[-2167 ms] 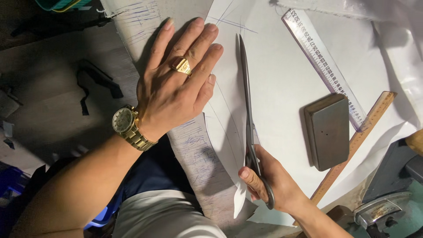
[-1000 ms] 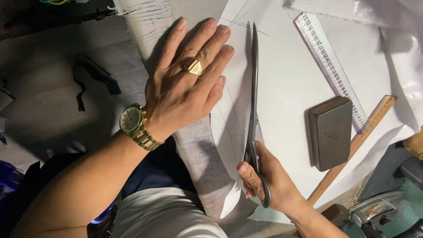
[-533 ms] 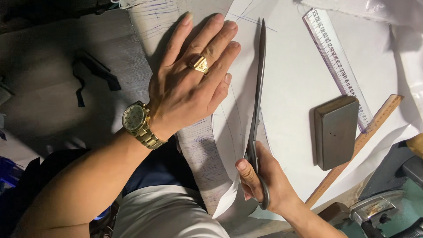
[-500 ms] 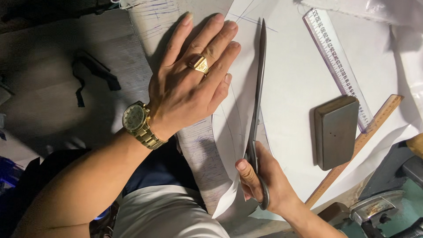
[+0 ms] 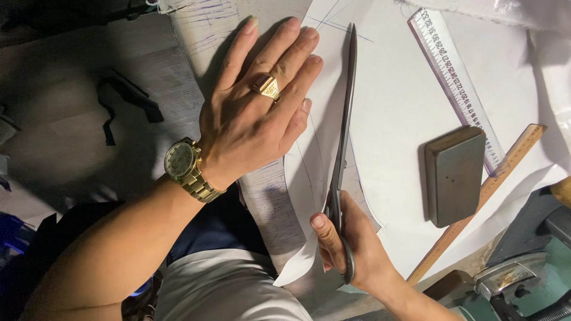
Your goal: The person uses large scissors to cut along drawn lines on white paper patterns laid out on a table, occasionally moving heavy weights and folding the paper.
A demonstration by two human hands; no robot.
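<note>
White paper (image 5: 410, 119) lies on the table, pinned flat by the open left hand (image 5: 250, 119), while the right hand (image 5: 351, 249) grips long scissors (image 5: 342, 148), blades closed, along the cut beside a grey block (image 5: 455, 175).

Green machine (image 5: 523, 279) cropped btm-right

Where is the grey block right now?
In the head view, the grey block sits on the white paper at the right, between the clear ruler and wooden ruler.
</note>
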